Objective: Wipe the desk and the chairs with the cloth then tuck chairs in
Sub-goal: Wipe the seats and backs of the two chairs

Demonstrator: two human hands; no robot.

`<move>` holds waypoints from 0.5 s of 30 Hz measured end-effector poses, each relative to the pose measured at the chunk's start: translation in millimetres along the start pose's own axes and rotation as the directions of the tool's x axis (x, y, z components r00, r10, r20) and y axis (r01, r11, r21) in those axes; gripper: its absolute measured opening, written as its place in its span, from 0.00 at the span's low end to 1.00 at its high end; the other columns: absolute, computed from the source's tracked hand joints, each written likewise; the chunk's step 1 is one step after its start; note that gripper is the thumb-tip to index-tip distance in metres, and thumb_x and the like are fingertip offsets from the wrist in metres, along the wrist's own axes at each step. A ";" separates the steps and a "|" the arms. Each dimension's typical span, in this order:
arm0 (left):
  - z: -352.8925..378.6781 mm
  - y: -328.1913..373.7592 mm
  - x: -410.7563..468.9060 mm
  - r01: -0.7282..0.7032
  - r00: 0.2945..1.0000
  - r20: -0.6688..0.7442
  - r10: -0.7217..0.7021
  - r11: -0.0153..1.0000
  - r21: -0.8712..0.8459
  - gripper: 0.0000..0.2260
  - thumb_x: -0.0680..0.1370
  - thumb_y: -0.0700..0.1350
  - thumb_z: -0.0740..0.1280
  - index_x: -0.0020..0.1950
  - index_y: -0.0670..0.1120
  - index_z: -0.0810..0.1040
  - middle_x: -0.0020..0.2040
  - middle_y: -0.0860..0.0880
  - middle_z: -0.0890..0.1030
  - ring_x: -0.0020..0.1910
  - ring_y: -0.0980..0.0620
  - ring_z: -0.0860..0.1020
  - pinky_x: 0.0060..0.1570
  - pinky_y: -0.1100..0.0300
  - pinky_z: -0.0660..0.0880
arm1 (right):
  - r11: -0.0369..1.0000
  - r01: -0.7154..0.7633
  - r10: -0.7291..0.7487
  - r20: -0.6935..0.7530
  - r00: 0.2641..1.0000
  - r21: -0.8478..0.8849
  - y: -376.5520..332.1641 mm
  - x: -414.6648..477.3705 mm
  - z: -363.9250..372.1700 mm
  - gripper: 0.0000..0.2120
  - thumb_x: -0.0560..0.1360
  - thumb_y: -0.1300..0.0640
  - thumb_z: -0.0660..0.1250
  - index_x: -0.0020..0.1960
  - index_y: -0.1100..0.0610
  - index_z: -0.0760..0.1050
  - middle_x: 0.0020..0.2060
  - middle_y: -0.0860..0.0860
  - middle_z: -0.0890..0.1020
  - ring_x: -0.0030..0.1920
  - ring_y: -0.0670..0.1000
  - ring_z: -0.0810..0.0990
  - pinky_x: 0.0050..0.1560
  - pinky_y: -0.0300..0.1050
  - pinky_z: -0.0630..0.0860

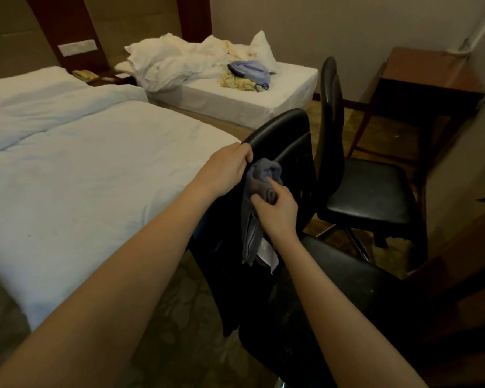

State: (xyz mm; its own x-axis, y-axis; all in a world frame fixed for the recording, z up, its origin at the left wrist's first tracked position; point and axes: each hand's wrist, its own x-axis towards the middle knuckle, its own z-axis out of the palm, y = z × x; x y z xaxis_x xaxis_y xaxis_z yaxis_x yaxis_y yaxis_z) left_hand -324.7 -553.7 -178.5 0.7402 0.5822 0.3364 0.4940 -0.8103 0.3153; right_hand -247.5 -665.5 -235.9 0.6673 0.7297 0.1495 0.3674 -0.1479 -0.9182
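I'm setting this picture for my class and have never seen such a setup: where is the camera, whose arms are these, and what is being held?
There is no machine here. One camera sits on a person's head, looking forward and down, so both bare arms are that person's own. The left hand grips the top of the near chair. The right hand holds a grey cloth against its backrest. A second chair stands behind, near a brown desk. On the left are a near bed, smooth, and a far bed with rumpled bedding and a blue bag.
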 end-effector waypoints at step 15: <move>-0.9 8.6 -62.6 0.224 0.926 -0.238 -0.294 0.933 -0.282 0.19 0.71 0.27 0.62 0.57 0.44 0.75 0.57 0.49 0.70 0.57 0.57 0.68 0.56 0.77 0.63 | 0.924 0.382 -0.363 0.262 0.894 -0.026 31.8 -23.7 -12.1 0.22 0.67 0.63 0.72 0.61 0.59 0.78 0.52 0.49 0.76 0.51 0.46 0.75 0.49 0.37 0.69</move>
State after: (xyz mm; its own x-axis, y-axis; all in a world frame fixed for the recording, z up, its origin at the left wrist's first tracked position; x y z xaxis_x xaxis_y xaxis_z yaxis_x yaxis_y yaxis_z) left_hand -367.2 -597.1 -196.1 0.4312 0.7934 0.4297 0.4984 -0.6064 0.6196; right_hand -243.8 -695.6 -264.2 0.2940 0.8810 0.3708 0.6114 0.1249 -0.7814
